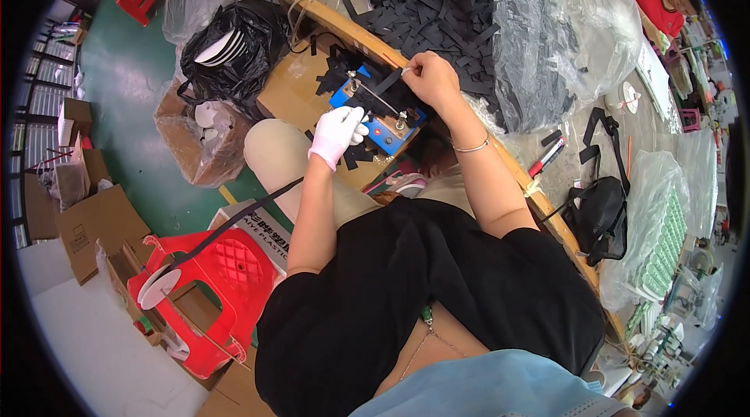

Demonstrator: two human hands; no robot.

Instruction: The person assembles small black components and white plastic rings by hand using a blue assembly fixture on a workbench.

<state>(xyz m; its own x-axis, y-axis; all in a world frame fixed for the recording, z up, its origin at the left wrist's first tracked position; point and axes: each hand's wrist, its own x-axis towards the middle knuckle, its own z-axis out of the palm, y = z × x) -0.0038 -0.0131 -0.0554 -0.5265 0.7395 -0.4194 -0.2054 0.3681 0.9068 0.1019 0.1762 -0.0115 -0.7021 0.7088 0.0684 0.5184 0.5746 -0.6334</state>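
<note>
My left hand (337,132), in a white glove, is closed beside a small blue device (380,138) with a metal bar across its top. What its fingers hold is hidden. A black strap (254,206) runs from a white reel (158,289) at the lower left up to my left forearm, where it passes out of sight. Past the device's far right end, my bare right hand (433,81) pinches something small at the wooden table edge (367,35). Black strips (336,77) lie around the device on brown cardboard.
A large heap of black strips (437,10) covers the table, with clear plastic sheeting (539,65) beside it. A red marker (547,157) and a black bag (600,218) lie at right. On the left are a red stool (254,264) and a black plastic bag (234,77).
</note>
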